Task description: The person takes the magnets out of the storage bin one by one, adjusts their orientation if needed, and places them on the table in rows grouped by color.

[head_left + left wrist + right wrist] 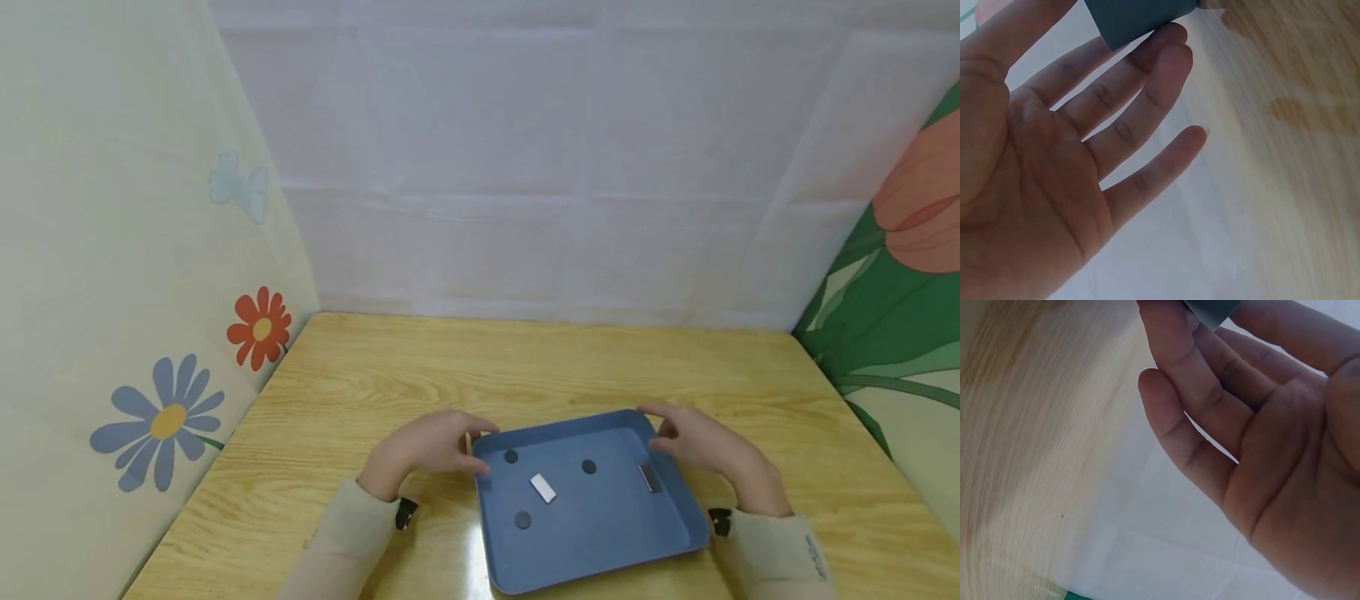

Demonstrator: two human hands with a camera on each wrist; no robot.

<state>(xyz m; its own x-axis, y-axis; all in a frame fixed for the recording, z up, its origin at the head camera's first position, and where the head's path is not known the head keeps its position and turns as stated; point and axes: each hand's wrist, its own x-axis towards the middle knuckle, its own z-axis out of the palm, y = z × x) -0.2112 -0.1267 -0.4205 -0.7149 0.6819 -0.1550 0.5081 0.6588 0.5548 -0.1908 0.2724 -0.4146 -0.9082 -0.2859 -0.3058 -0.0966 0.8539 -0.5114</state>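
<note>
Before me, a yellow wood-grain desk (375, 358) lies beneath a blue rectangular tray (600, 517). Left hand (429, 442) and right hand (703, 440) pinch its opposite sides, grip narrow. Apparent step: positioning the tray; next move calls for keeping it level. Inside: white rectangular block (543, 488), dark rectangular block (650, 478), three dark round discs (522, 520).

Tabletop booth (465, 67), screened: creased white sheet (562, 183) is backing a wood-grain table (360, 367); daisy-printed panel (135, 275) is flanking it left, tulip-printed panel (915, 325) right. Sheet and panels are hiding the room type beyond.
</note>
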